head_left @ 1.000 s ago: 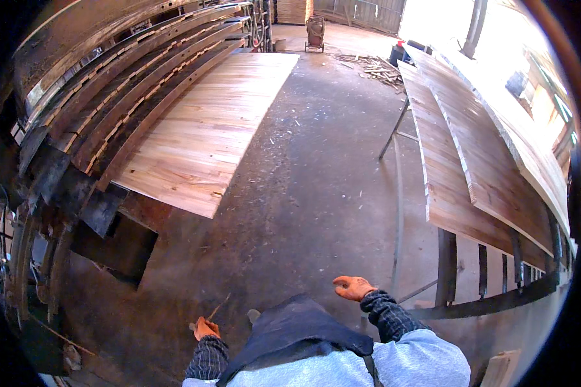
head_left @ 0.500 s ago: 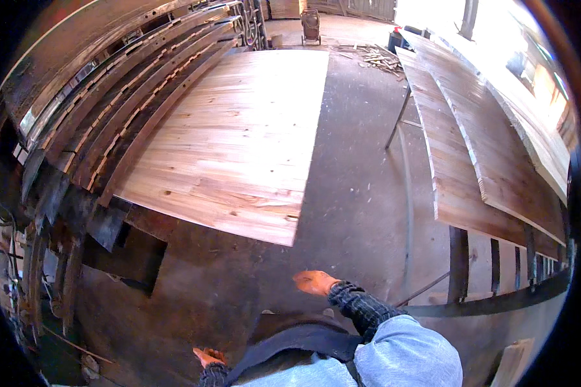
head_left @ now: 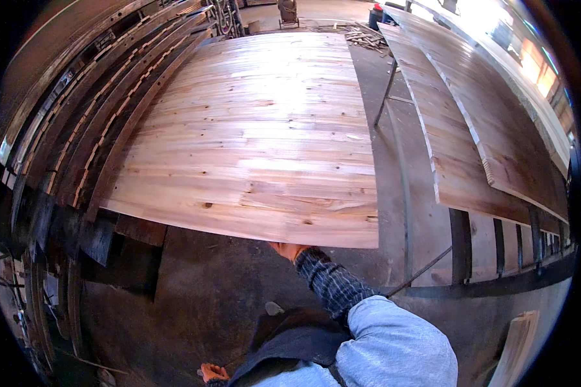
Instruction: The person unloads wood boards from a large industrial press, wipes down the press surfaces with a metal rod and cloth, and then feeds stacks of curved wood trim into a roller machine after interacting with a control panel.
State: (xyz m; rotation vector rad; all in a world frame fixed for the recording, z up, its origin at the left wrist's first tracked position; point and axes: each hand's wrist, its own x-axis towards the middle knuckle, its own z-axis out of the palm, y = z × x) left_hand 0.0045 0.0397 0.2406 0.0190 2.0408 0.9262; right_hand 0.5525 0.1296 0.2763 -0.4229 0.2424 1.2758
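A large pale wooden panel (head_left: 258, 148) of glued strips, dotted with knots, spreads across the middle, its left side by the dark clamp rack (head_left: 119, 138). My right hand (head_left: 289, 250) is at the panel's near edge and grips it from below; the fingers are partly hidden under the wood. Low by my body, my left hand (head_left: 213, 372) hangs with loosely bent fingers, apart from the panel and with nothing visible in it.
On the right, more wooden panels (head_left: 490, 122) lie overlapped on a dark metal frame (head_left: 458, 248). Scrap sticks (head_left: 366, 35) are heaped on the far floor. Boards (head_left: 515, 348) stand at the lower right. Dark machine parts (head_left: 48, 271) crowd the left.
My right hand has moved forward and left onto the panel's near edge. The panel's right side now reaches farther right in view. My left hand stays low. The view has shifted slightly.
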